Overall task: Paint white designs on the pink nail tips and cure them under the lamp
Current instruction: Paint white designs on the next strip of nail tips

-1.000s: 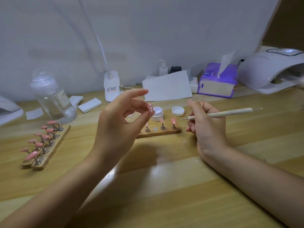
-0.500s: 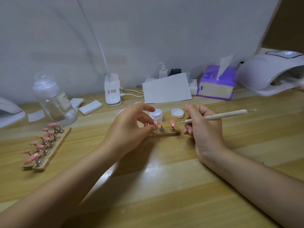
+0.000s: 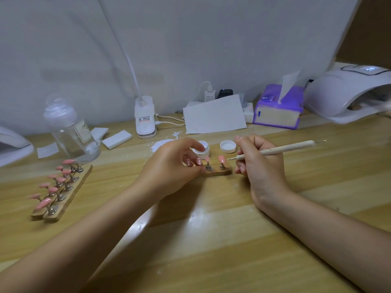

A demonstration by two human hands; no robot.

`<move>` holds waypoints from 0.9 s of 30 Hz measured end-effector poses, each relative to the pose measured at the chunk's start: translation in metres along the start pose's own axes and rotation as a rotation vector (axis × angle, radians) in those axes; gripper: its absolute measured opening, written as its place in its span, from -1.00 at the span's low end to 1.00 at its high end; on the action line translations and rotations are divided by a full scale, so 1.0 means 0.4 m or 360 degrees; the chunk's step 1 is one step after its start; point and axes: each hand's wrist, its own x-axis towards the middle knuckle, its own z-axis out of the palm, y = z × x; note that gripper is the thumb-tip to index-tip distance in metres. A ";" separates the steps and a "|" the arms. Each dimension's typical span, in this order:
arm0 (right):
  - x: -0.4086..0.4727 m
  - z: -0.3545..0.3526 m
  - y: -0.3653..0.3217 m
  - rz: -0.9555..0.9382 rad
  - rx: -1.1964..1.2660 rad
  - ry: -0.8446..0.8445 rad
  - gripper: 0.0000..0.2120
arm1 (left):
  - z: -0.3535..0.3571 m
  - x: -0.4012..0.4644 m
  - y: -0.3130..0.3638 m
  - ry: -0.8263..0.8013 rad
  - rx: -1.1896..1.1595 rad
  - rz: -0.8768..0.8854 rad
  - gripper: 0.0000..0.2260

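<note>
Left hand [image 3: 173, 166] pinches a pink nail tip [image 3: 198, 161] onto the wooden stand [image 3: 220, 172], steadying it for the dotting tool [image 3: 275, 150] gripped in the right hand [image 3: 260, 163] at 3 o'clock.

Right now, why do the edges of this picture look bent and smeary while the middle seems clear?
Head view: the wide-angle lens bows the table edge; the clear bottle at left and the curing lamp at right look smeared, while the nail tips near centre are fairly sharp. Soft light casts a shadow under the left hand.
</note>
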 end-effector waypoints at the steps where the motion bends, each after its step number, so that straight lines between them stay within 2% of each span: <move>1: 0.001 0.000 0.000 0.0006 -0.0007 0.0000 -0.56 | 0.000 0.001 0.004 -0.0012 0.0010 -0.0006 -0.73; 9: 0.003 0.009 0.002 0.0125 0.0176 0.0062 -0.48 | 0.013 0.003 0.033 0.0031 0.0371 0.0022 -0.90; 15: 0.004 0.012 0.005 0.0127 0.0074 0.0083 -0.53 | 0.017 0.000 0.047 0.0089 0.0477 0.0059 -0.82; 19: 0.002 0.011 0.000 0.0113 0.0058 0.0089 -0.56 | 0.026 -0.013 0.057 0.0223 0.0598 0.0314 -0.84; 23: 0.000 0.011 -0.001 0.0111 0.0100 0.0084 -0.58 | 0.026 -0.047 0.052 0.0367 0.0287 0.0686 -0.95; 27: 0.001 0.005 0.002 0.0096 0.0035 0.0087 -0.64 | 0.041 -0.092 0.043 0.0154 -0.0179 0.0578 -0.87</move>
